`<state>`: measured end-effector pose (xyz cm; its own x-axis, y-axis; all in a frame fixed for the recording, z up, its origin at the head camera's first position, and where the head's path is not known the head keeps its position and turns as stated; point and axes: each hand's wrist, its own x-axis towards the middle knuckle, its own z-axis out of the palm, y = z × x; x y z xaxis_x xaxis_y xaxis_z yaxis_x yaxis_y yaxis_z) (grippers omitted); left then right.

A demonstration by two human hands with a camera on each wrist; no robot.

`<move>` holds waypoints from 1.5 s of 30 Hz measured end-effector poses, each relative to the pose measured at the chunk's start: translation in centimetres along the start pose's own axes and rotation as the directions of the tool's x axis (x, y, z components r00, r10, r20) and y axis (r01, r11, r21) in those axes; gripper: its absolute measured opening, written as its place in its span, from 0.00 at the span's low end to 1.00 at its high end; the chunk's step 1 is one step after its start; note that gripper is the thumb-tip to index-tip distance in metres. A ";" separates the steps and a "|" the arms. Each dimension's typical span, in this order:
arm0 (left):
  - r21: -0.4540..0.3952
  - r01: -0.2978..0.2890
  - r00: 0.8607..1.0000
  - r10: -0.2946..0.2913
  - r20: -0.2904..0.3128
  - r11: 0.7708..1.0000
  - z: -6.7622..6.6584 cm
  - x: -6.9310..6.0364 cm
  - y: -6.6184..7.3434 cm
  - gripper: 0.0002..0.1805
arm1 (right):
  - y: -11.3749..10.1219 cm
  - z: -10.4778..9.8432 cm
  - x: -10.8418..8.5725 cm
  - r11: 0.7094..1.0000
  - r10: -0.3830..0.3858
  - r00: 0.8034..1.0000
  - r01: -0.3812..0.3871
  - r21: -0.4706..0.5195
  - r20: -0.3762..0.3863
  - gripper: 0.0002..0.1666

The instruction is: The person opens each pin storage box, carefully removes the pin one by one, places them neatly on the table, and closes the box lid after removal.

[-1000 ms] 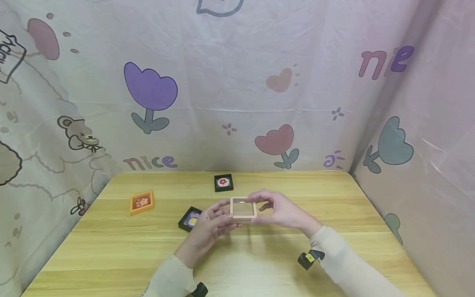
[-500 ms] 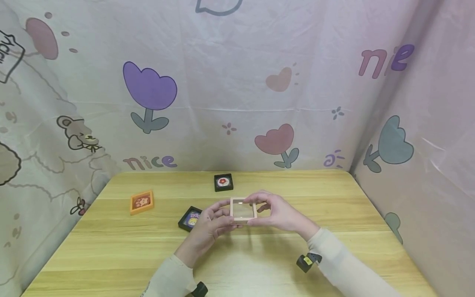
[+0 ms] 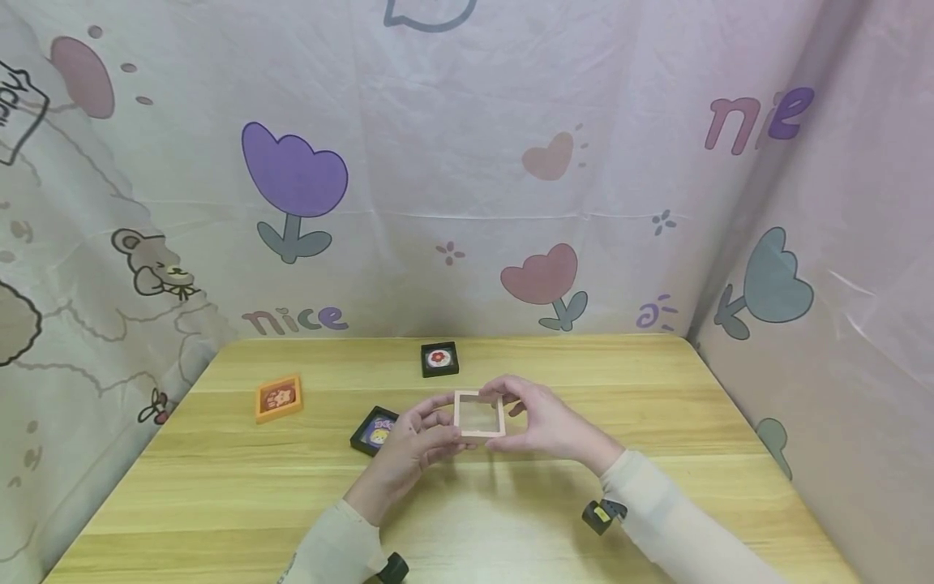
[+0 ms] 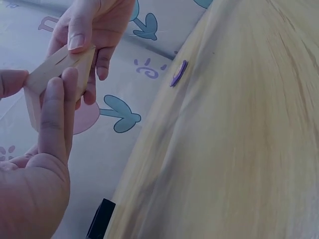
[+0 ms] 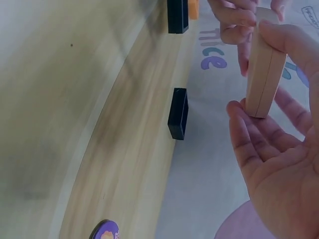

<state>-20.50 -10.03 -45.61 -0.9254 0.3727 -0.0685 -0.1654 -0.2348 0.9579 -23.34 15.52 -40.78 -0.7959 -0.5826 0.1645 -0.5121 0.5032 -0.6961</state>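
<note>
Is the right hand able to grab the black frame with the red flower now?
Probably not while the right hand is pinching the pale frame, but nothing covers the black frame with the red flower.

The held square frame (image 5: 265, 74) is plain pale beige around a clear centre. The orange frame (image 3: 279, 398) surrounds a reddish-brown picture with a pale figure. One black frame (image 3: 440, 359) bears a red flower on white; a second black frame (image 3: 374, 431) shows purple and yellow. The tabletop (image 3: 219, 495) is yellow with wood-grain streaks. The off-white curtain (image 3: 438, 122) carries purple, pink and grey-green tulips; the sleeves (image 3: 682, 515) are cream
</note>
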 end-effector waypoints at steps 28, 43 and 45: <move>0.131 0.049 0.999 -0.046 -0.025 0.990 -0.3 0.3 -0.6 0.39 | 6.3 -4.0 2.1 0.956 0.161 0.982 -0.180 -0.230 -0.096 0.48; 0.211 0.049 0.999 -0.051 0.005 0.976 -0.4 -0.5 -0.1 0.35 | 14.7 -10.0 0.5 0.873 0.367 0.903 -0.418 -0.251 -0.223 0.51; 0.217 0.050 0.999 -0.052 0.004 0.975 -0.4 -0.7 0.0 0.35 | 15.3 -10.4 0.0 0.859 0.385 0.892 -0.440 -0.261 -0.236 0.52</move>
<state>-19.97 -10.65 -45.62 -0.9142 0.3882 -0.1167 -0.1330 -0.0152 0.9910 -34.55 29.88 -44.13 -0.9835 -0.1753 0.0442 -0.1744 0.8554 -0.4877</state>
